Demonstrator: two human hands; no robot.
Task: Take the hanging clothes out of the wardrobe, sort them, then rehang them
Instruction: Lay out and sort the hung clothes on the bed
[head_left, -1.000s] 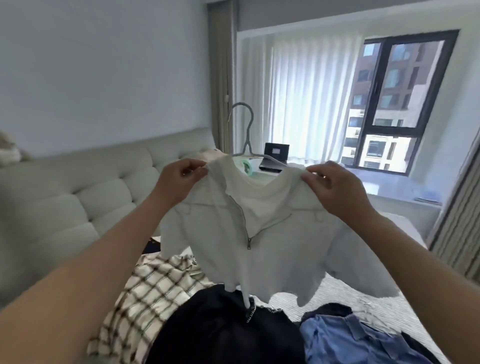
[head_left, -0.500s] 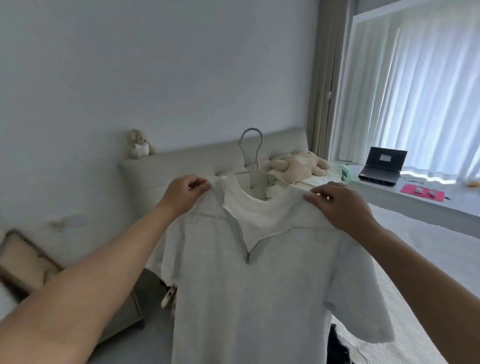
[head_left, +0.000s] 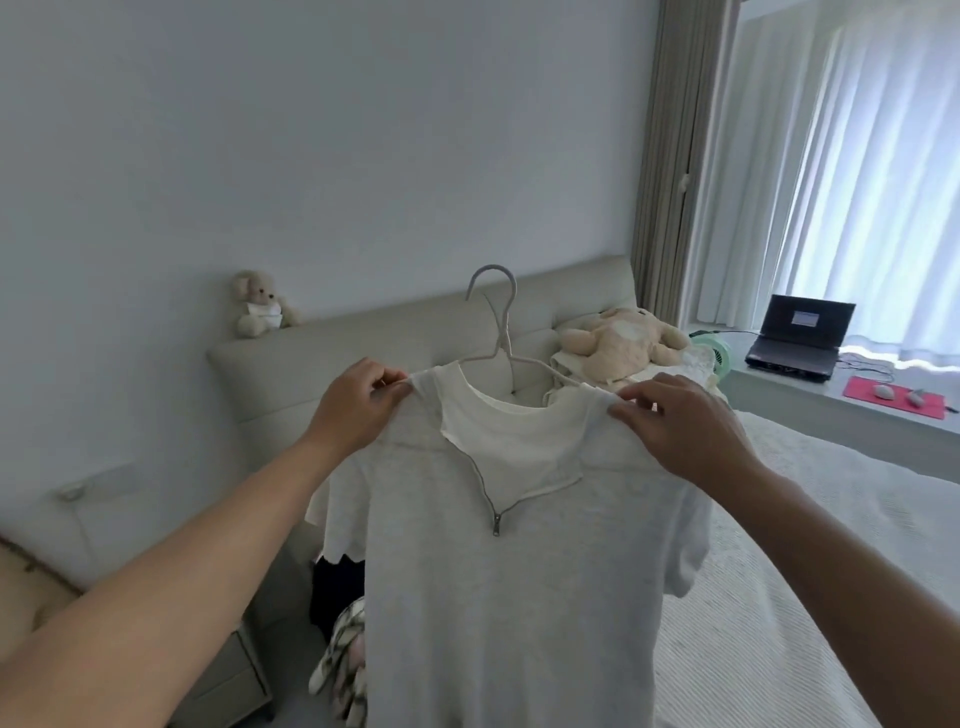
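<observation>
left hand (head_left: 358, 402) pinches one shoulder of the grey zip top (head_left: 514, 587), right hand (head_left: 680, 423) pinches the other, white hanger (head_left: 496, 332) poking out up top. it's now lifted clear of the pile, hanging full length beside the bed (head_left: 810, 597), so looks ready for rehanging

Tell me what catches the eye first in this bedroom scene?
A pale grey zip-neck shirt on a white hanger fills the centre, its shoulders pinched by the left hand and right hand. Behind, a small teddy bear sits on the headboard.
</observation>
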